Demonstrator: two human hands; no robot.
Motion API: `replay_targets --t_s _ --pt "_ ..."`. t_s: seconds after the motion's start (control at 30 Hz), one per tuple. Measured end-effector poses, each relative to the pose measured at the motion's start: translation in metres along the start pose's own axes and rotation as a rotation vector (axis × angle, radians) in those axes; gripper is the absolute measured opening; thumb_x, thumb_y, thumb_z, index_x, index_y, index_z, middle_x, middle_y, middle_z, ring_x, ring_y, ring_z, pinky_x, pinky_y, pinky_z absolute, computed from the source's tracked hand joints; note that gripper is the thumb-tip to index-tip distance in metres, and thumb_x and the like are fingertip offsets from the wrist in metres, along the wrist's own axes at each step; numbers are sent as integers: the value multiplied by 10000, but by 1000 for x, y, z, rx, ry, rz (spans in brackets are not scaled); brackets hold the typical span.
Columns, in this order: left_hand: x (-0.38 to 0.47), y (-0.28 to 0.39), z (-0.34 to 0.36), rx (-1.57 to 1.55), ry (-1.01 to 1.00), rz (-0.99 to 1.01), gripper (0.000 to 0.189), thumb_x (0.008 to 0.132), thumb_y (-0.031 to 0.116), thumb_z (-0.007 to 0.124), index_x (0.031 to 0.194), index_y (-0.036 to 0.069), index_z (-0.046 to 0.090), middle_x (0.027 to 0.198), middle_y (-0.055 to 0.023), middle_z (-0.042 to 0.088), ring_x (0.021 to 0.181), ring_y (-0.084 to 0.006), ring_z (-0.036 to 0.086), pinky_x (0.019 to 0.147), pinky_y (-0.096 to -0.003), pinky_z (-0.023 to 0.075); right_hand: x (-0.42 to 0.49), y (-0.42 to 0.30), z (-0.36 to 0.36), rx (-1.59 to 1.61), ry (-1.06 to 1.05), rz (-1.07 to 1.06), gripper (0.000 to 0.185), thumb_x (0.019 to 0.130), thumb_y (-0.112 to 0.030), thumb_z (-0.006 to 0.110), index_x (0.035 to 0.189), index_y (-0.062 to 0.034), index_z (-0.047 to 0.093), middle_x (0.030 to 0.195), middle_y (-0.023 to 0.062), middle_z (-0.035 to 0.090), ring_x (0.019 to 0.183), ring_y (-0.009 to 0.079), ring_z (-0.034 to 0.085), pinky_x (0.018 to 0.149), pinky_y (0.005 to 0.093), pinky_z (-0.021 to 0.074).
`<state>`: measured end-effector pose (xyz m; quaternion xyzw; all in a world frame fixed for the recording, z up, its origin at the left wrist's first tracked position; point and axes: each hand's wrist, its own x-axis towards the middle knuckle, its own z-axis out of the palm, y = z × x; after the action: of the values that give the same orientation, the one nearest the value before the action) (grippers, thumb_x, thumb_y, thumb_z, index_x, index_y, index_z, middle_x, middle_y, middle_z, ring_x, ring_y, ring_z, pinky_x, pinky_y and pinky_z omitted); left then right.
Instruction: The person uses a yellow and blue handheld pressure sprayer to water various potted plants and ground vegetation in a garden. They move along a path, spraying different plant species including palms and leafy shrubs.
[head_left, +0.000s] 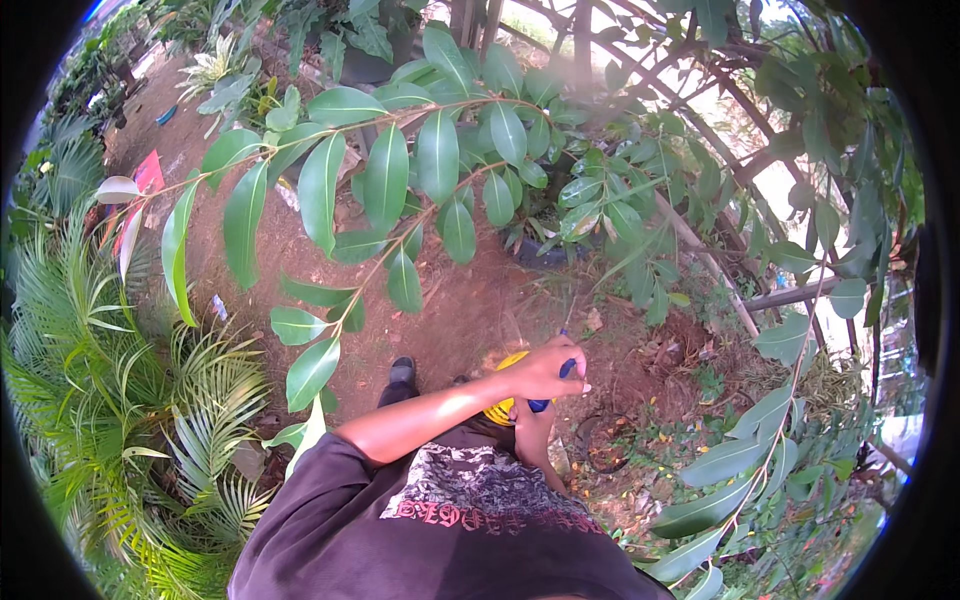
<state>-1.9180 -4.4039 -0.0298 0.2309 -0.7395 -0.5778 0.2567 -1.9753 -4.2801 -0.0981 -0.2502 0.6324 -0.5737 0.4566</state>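
Note:
My left hand (551, 369) is closed around the blue handle (568, 367) of a tool in front of my body. A thin shaft points away from it, past a small blue part (563, 331). Just below, my right hand (531, 424) is against another blue handle part (538, 406); my left hand and forearm partly hide it, so its grip is unclear. A round, ridged yellow object (498, 413) lies beside and behind both hands, mostly covered by my left forearm. What it is cannot be told.
Leafy branches (386, 176) arch across the view above the hands, and another branch (769, 450) hangs at the right. Palm fronds (75, 315) grow at the left. A dark potted plant (544, 253) and a wooden lattice (697, 120) stand ahead. My shoe (403, 370) is on bare soil.

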Motion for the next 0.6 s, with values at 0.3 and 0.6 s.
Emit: replay_targets --t_s 0.3,0.6 --pt "-109 -23 -53 -131 373 -372 307 870 335 683 991 66 595 945 -107 611 929 -287 611 837 -391 475 59 -45 2 -684 -893 214 232 813 -156 777 967 -13 679 874 24 668 797 102 620 697 285 498" --pt "-297 -16 -34 -94 995 -476 205 905 240 668 908 41 621 807 -64 645 765 -188 634 730 -344 495 11 -29 152 -1040 -1764 216 386 772 -236 824 1059 -11 699 916 2 697 807 79 610 752 272 505"
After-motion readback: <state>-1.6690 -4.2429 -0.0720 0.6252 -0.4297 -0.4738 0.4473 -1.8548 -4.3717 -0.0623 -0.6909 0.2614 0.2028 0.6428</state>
